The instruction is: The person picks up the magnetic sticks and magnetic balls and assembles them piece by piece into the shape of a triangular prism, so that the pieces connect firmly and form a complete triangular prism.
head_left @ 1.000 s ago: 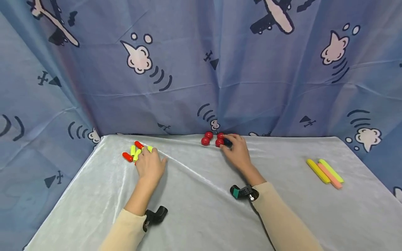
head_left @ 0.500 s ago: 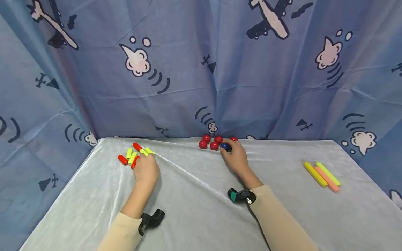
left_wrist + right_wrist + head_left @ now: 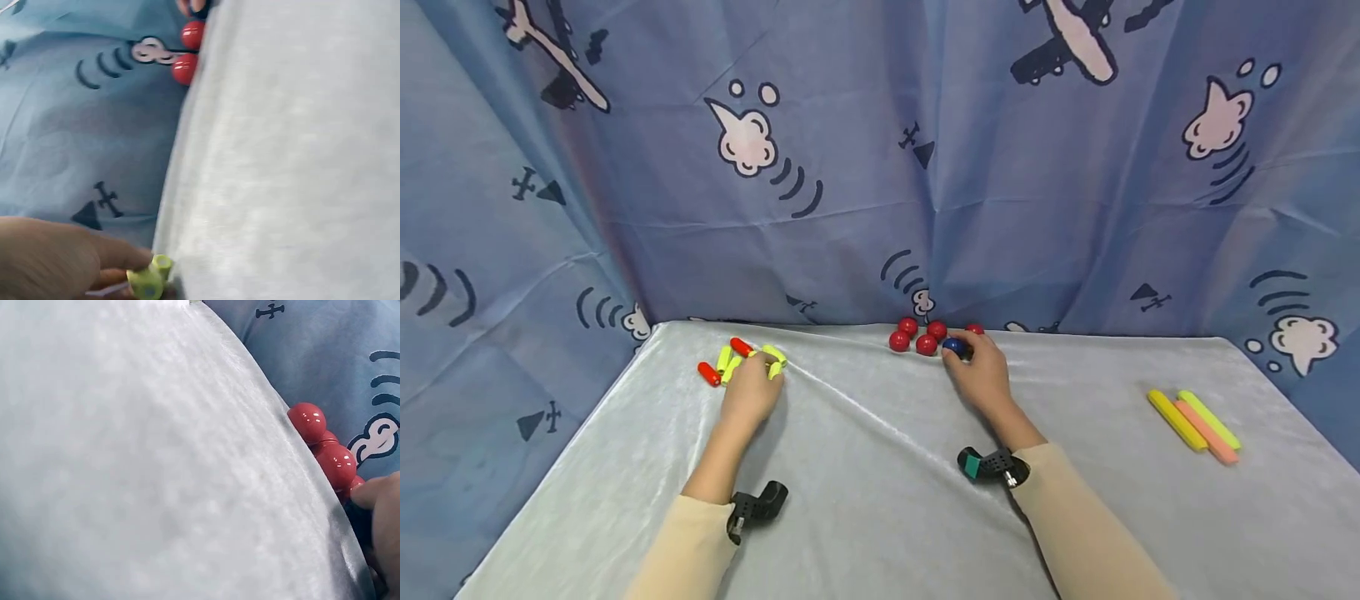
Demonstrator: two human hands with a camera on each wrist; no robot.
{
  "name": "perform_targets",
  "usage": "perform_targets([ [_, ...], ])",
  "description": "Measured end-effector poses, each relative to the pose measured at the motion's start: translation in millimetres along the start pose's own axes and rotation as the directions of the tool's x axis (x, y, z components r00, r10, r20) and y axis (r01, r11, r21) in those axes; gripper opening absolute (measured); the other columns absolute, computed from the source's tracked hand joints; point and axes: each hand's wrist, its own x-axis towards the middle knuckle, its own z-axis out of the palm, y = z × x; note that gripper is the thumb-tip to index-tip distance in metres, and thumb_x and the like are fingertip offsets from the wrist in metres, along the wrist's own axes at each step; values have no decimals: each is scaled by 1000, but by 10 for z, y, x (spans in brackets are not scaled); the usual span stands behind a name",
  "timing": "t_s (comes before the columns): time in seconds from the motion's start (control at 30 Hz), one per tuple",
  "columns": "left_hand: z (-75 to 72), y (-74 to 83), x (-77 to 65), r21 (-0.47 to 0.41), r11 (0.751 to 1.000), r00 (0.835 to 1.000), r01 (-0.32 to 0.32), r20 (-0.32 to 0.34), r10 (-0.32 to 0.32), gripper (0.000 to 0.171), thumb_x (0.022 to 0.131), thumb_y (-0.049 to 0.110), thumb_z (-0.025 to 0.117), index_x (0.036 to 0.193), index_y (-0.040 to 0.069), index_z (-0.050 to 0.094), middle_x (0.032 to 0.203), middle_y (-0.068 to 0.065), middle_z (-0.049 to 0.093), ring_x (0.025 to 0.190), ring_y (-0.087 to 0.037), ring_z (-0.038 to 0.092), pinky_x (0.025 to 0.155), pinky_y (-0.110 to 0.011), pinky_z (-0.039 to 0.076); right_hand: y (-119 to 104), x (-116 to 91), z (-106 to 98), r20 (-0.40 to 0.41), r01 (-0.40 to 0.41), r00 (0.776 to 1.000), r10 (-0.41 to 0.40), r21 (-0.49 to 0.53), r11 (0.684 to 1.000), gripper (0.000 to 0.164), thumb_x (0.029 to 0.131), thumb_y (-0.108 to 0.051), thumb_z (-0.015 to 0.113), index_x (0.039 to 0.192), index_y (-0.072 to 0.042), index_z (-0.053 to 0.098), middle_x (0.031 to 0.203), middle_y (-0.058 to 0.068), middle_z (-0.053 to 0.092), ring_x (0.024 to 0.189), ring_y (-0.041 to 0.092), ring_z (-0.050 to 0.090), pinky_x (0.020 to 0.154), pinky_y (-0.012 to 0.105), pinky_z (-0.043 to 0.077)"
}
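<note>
My left hand (image 3: 751,390) pinches a short yellow-green cylinder (image 3: 145,282) at the far left of the table, seen end-on in the left wrist view. Around its fingers lie more short cylinders, including a red cylinder (image 3: 708,373) and a yellow-green cylinder (image 3: 724,359); the hand hides part of the group. Near the table's back edge my right hand (image 3: 983,373) holds a shiny blue ball (image 3: 955,347) between thumb and fingers. Several red balls stand beside it, such as a red ball (image 3: 927,344) just to its left and a red ball (image 3: 975,329) behind the fingers.
Two yellowish sticks and an orange stick (image 3: 1206,432) lie side by side at the right of the table. White cloth (image 3: 865,483) covers the table. A blue patterned curtain (image 3: 835,250) hangs right behind its back edge.
My left hand has shifted over the cylinders, covering a red one that showed half a second ago. Beside my right hand, the blue ball and another red ball have come into fuller view.
</note>
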Motion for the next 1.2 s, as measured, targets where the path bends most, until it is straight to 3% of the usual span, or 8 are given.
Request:
perform_targets([
  [0.17, -52, 146, 41, -237, 971, 995, -7, 98, 31, 41, 93, 9, 66, 132, -2, 60, 119, -25, 69, 97, -34, 71, 83, -40, 57, 19, 15, -23, -92, -95, 989, 112, 167, 981, 35, 96, -26, 69, 124, -7, 69, 118, 16, 71, 97, 27, 67, 83, 30, 52],
  [0.3, 14, 406, 54, -362, 931, 983, -50, 149, 111, 45, 91, 10, 73, 133, -3, 61, 121, -24, 69, 99, -33, 73, 81, -35, 60, 9, 61, -31, -72, -89, 990, 124, 366, 926, 34, 97, -25, 69, 125, -6, 69, 116, 14, 69, 91, 20, 70, 76, 20, 56],
  [0.5, 384, 833, 144, -432, 893, 957, -125, 184, 223, 33, 90, 8, 74, 122, 0, 71, 114, -17, 74, 102, -28, 71, 86, -34, 60, -13, 108, -31, 72, -148, 988, 138, 711, 687, 34, 99, -14, 64, 125, 7, 63, 99, -1, 70, 81, 8, 72, 74, 26, 62],
  [0.6, 634, 972, 188, -513, 851, 941, -109, 223, 255, 32, 90, 7, 75, 121, 0, 72, 112, -18, 74, 97, -23, 71, 82, -31, 60, -11, 102, -39, 136, -203, 979, 155, 762, 615, 36, 100, -14, 62, 127, 9, 60, 93, -6, 71, 80, 8, 73, 75, 26, 62],
  [0.77, 994, 1011, 229, -651, 758, 928, 38, 304, 214, 33, 89, 7, 76, 120, -3, 71, 110, -20, 74, 83, -11, 67, 74, -27, 62, 5, 87, -89, 160, -224, 974, 158, 757, 614, 38, 101, -17, 60, 129, 9, 58, 94, -6, 70, 81, 7, 73, 75, 24, 61],
  [0.83, 1094, 992, 236, -675, 736, 928, 53, 306, 214, 32, 89, 7, 77, 118, -4, 71, 109, -20, 75, 79, -9, 67, 73, -26, 61, 22, 81, -115, 162, -221, 975, 151, 757, 615, 38, 101, -17, 59, 129, 9, 58, 94, -6, 70, 81, 7, 73, 75, 24, 61],
  [1.03, 1210, 990, 190, -649, 759, 918, -47, 272, 290, 30, 87, 11, 79, 114, -2, 74, 107, -17, 76, 78, -7, 66, 69, -20, 56, 77, 32, -163, 183, -190, 980, 75, 765, 615, 39, 101, -12, 59, 132, 11, 56, 99, -5, 71, 85, 9, 73, 78, 28, 63],
  [1.2, 1242, 1016, 146, -641, 765, 914, -68, 268, 305, 29, 86, 13, 81, 112, 1, 76, 107, -14, 77, 79, -7, 66, 67, -17, 53, 90, -18, -154, 233, -148, 972, -36, 720, 679, 40, 98, -8, 63, 133, 11, 55, 113, 0, 63, 92, 8, 70, 86, 33, 62],
])
